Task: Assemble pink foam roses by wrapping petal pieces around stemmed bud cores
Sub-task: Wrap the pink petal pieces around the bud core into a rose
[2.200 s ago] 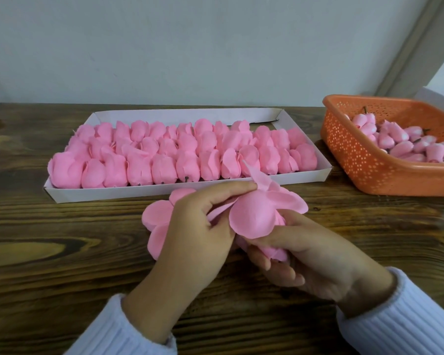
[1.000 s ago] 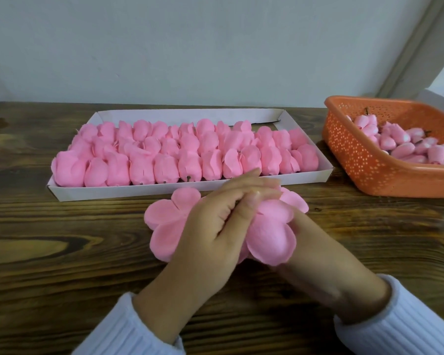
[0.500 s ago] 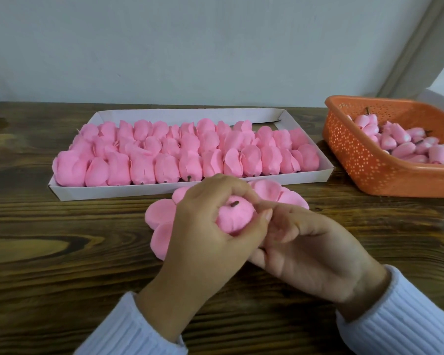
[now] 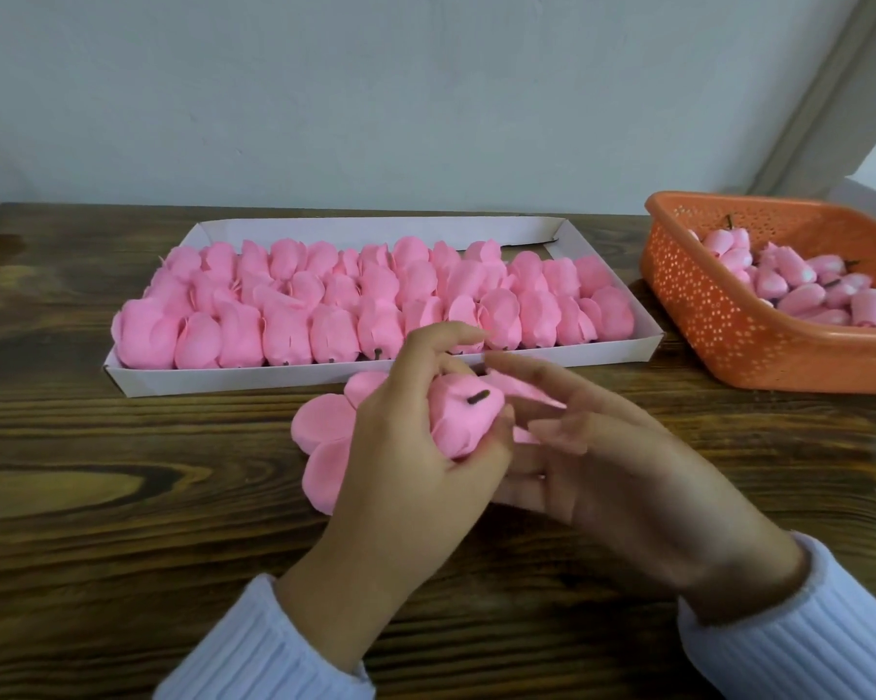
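Left grip point(image 4: 405, 447) curls round soft matte foam rose point(image 4: 464, 416) — rounded, dark stem stub point(image 4: 478, 396) pointing up-right. Right grip point(image 4: 602, 462) spread, beside it.

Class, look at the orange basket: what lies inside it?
Pink bud cores, some with dark stems showing, piled in the orange basket. Its near wall and the picture's edge hide the rest.

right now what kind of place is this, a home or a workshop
Probably a small handcraft worktable: a white cardboard tray packed with pink foam roses, an orange perforated plastic basket of stemmed pink buds.
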Tool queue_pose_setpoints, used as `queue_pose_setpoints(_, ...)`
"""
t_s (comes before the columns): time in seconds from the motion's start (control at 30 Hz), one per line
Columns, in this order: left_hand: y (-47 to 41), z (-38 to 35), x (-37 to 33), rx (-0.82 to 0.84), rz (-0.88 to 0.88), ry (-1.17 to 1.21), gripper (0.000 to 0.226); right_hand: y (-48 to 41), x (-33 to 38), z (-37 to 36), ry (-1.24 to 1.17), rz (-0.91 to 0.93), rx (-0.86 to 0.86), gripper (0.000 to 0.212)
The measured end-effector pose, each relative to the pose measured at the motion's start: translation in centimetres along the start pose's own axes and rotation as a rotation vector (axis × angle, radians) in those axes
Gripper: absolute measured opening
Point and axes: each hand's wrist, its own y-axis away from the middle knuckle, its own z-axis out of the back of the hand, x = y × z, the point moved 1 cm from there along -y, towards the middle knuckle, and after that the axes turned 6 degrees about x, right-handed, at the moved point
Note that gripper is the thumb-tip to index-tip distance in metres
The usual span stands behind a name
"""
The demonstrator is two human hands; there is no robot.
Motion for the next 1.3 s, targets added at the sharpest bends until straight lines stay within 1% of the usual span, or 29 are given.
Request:
queue_pose_setpoints(0.07, 0.0, 0.0, 0.2, 0.014, 0.06, 0.019, 0.054, 0.1, 0.0, -0.1, 0.307, 0.144, -0.156, 0.046)
queue_pose_setpoints(0.13, 0.0, 0.0, 0.3, 0.048, 0.1, 0.031, 0.054, 0.2, 0.1, -0.1, 0.666, 0.35, -0.251, 0.034)
queue_pose_setpoints(0.2, 0.0, -0.2, 0.2, 0.113, 0.102, 0.016, 0.057, 0.3, 0.0, -0.3, 0.899, 0.532, -0.245, 0.022)
queue_pose_setpoints(0.27, 0.1, -0.6, 0.2, 0.21, 0.106, 0.015, 0.064, 0.4, -0.2, -0.4, 1.041, 0.632, -0.255, 0.013)
queue_pose_setpoints(0.33, 0.3, -1.0, 0.3, 0.297, 0.103, 0.005, 0.07, 0.4, -0.3, -0.4, 1.059, 0.662, -0.294, 0.009)
queue_pose_setpoints(0.4, 0.4, -1.2, 0.3, 0.327, 0.087, 0.013, 0.072, 0.5, -0.2, -0.2, 1.03, 0.655, -0.333, 0.009)
queue_pose_setpoints(0.43, 0.4, -1.2, 0.3, 0.325, 0.082, 0.025, 0.071, 0.5, -0.1, -0.1, 1.014, 0.642, -0.352, 0.009)
queue_pose_setpoints(0.5, 0.3, -1.1, 0.4, 0.287, 0.098, 0.033, 0.06, 0.4, 0.1, 0.0, 0.974, 0.598, -0.362, 0.013)
queue_pose_setpoints(0.57, 0.2, -0.8, 0.6, 0.243, 0.142, 0.028, 0.05, 0.3, 0.1, 0.0, 0.951, 0.564, -0.325, 0.021)
queue_pose_setpoints(0.6, 0.1, -0.7, 0.7, 0.236, 0.162, 0.023, 0.049, 0.2, 0.0, -0.1, 0.952, 0.552, -0.309, 0.021)
queue_pose_setpoints(0.73, 0.0, -0.6, 0.6, 0.228, 0.188, 0.034, 0.052, 0.0, 0.0, 0.1, 0.959, 0.495, -0.344, 0.013)
queue_pose_setpoints(0.83, 0.0, -0.7, 0.5, 0.227, 0.179, 0.054, 0.053, 0.1, -0.1, 0.1, 0.869, 0.48, -0.353, 0.01)
queue_pose_setpoints(0.9, 0.1, -0.8, 0.5, 0.229, 0.164, 0.067, 0.058, 0.1, 0.0, 0.1, 0.833, 0.469, -0.359, 0.008)
queue_pose_setpoints(1.0, 0.3, -1.0, 0.8, 0.249, 0.135, 0.086, 0.069, 0.0, 0.0, 0.1, 0.829, 0.446, -0.375, 0.009)
queue_pose_setpoints(1.1, 0.4, -1.0, 0.9, 0.25, 0.136, 0.045, 0.071, 0.1, -0.1, 0.3, 0.844, 0.41, -0.369, 0.011)
queue_pose_setpoints(1.17, 0.4, -1.2, 0.8, 0.265, 0.146, 0.003, 0.067, 0.2, 0.0, 0.3, 0.894, 0.397, -0.387, 0.011)
queue_pose_setpoints(1.2, 0.4, -1.1, 0.6, 0.267, 0.139, -0.023, 0.065, 0.3, 0.0, 0.2, 0.953, 0.421, -0.41, 0.01)
queue_pose_setpoints(1.27, 0.2, -0.8, 0.1, 0.211, 0.055, -0.174, 0.062, 0.4, 0.4, 0.0, 1.205, 0.564, -0.457, 0.012)
queue_pose_setpoints(1.3, 0.0, -0.6, 0.0, 0.168, -0.025, -0.285, 0.063, 0.4, 0.5, -0.1, 1.346, 0.646, -0.453, 0.009)
